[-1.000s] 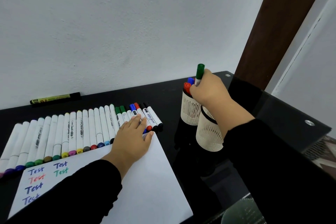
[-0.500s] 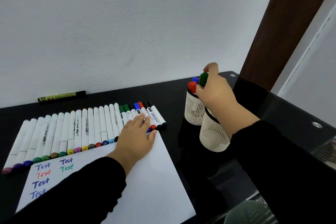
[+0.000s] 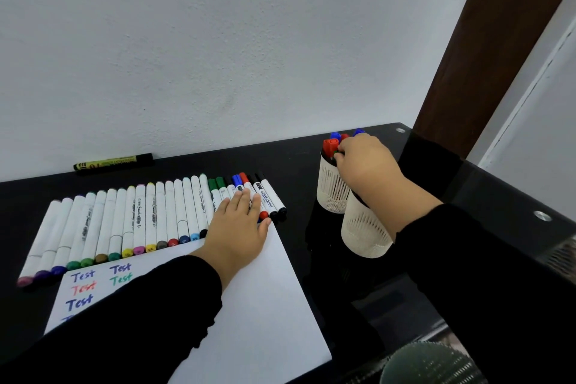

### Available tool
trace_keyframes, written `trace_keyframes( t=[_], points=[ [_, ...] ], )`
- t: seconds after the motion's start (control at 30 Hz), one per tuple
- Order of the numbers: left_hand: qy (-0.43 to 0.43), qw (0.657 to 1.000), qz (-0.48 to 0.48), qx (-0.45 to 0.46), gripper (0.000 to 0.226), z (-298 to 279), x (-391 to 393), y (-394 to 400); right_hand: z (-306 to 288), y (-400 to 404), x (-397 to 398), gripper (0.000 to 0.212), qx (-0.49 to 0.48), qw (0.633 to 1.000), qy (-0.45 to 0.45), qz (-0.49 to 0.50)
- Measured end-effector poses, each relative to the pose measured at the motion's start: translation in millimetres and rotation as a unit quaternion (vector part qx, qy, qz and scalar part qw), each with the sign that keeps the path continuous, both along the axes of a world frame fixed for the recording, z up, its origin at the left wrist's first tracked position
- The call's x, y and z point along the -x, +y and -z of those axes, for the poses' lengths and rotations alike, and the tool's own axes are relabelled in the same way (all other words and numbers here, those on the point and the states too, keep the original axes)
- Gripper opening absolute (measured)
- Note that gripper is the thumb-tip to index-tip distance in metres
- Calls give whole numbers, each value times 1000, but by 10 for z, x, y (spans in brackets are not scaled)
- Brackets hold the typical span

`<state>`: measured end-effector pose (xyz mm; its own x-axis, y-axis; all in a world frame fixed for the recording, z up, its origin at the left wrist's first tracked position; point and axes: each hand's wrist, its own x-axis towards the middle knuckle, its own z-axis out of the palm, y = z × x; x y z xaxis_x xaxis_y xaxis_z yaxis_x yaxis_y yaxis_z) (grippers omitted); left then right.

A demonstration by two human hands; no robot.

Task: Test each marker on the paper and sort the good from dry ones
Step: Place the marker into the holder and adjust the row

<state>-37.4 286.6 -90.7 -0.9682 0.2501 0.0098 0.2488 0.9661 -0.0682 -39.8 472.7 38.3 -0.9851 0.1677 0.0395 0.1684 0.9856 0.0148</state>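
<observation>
The white paper on the black table carries six "Test" marks, and the left hand, fingers straight and flat, pins its far corner and overlaps the near ends of the row of markers, so a careless slide could roll them. The right hand, fingers curled round a green marker, works it into the far white cup among red and blue caps; lean on that rim and both crowded cups could topple.

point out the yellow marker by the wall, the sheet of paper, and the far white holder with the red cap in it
yellow marker (image 3: 109, 162), head view, middle of its yellow barrel.
sheet of paper (image 3: 265, 305), head view, bare white area right of the sleeve.
far white holder (image 3: 332, 187), head view, its slotted side wall.
</observation>
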Motion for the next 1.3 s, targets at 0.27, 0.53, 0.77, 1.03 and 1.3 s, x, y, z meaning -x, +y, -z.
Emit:
trace_keyframes(
  t=[0.27,0.53,0.77,1.03,1.3],
  points=[
    [-15,992,-27,-123,58,-168,-48,-79,-15,-100,-223,31,21,993,92,-65],
    [-4,991,-70,-110,55,-234,-168,-831,-47,-626,-218,28,28,980,104,-169],
    [9,987,-139,-84,57,-184,-147,-1694,69,-1458,121,23,42,953,104,-280],
    [-41,986,-137,-90,62,-186,-10,-2351,437,-2376,760,16,56,925,99,-363],
    [-74,985,-112,-107,64,-144,76,-2515,832,-3113,1575,33,50,898,57,-433]
  ],
)
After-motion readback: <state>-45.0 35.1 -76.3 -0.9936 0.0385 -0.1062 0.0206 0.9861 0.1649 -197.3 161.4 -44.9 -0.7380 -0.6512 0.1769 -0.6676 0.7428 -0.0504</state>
